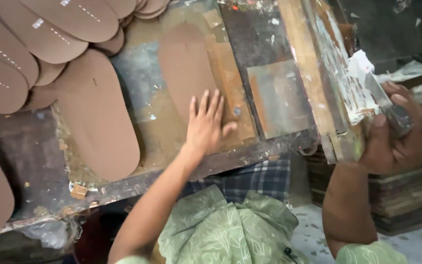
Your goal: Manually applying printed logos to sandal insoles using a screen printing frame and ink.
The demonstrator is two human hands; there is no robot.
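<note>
Pressing left hand on sole, right hand gripping scraper

**Left hand flat, right hand gripping**

The left hand lies palm down, fingers spread and pointing toward 12 o'clock, thumb out toward 3 o'clock; its bare forearm runs back toward 7 o'clock. The right hand, at 3 o'clock from it, is curled tight in a grip, its forearm dropping toward 6 o'clock.
</note>
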